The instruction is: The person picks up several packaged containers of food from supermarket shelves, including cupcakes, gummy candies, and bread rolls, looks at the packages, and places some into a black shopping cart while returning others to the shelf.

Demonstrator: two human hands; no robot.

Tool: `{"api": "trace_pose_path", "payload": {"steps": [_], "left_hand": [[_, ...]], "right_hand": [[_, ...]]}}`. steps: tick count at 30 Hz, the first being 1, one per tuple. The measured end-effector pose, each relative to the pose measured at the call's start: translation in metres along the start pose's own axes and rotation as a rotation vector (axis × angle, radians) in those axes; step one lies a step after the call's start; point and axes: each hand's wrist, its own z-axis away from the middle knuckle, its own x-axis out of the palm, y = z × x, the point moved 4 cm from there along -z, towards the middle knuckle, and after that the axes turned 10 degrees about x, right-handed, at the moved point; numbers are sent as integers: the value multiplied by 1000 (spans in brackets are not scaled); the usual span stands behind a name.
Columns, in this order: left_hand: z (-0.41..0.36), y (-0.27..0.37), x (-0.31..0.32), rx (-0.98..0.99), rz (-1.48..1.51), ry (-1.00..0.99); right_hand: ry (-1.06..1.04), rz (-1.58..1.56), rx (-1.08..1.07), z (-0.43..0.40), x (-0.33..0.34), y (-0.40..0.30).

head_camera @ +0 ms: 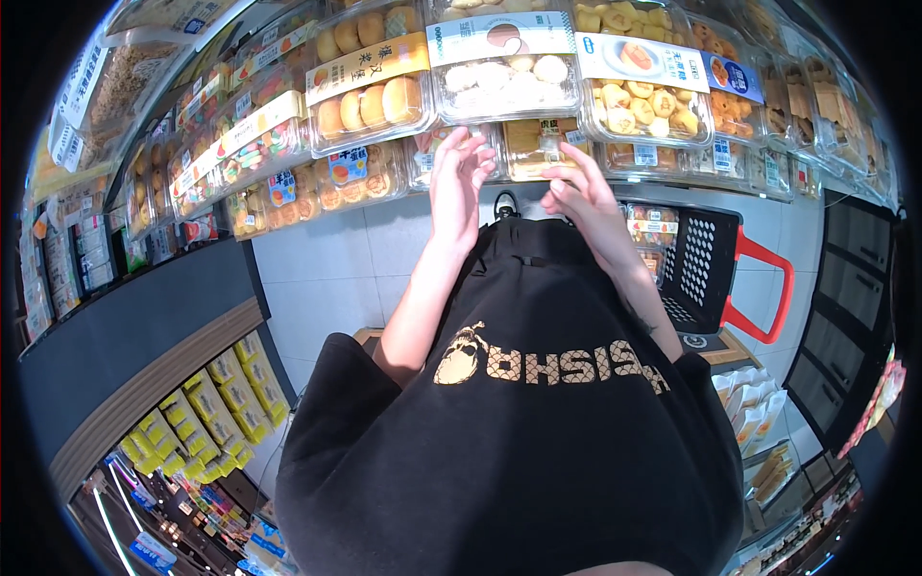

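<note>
Both of my hands are raised before the front edge of a shelf of packaged baked goods. My left hand [461, 169], fingers apart, is nearest to a clear plastic box [425, 155] that it partly hides. Nothing is in my right hand [585, 189], its fingers loosely curled and spread beside a clear box of yellow cake [529, 147]. Above the hands sits a clear box of white round pastries [504, 79] with a pale paper band. To its left is a box of filled buns [371, 79], and to its right a box of small yellow cookies [637, 93].
A black shopping basket [702, 266] with a red handle [767, 288] stands at my right, holding clear food boxes [652, 223]. Dark drawers [839, 288] line the far right. Yellow packets [209, 410] fill a shelf at lower left. Grey floor tiles [324, 266] show beneath.
</note>
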Motion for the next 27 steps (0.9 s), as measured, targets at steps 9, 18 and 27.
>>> {"api": "trace_pose_path", "payload": {"steps": [9,18,27], "left_hand": [[-14,4,-7,-52,103,79],[-4,13,-5,3,-46,-23],[16,41,-9,113,-230,-104]], "right_hand": [[-11,-458,27,-40,24,-6],[91,-304,-28,-28,17,-5],[77,-70,-47,1,19,-9]]}}
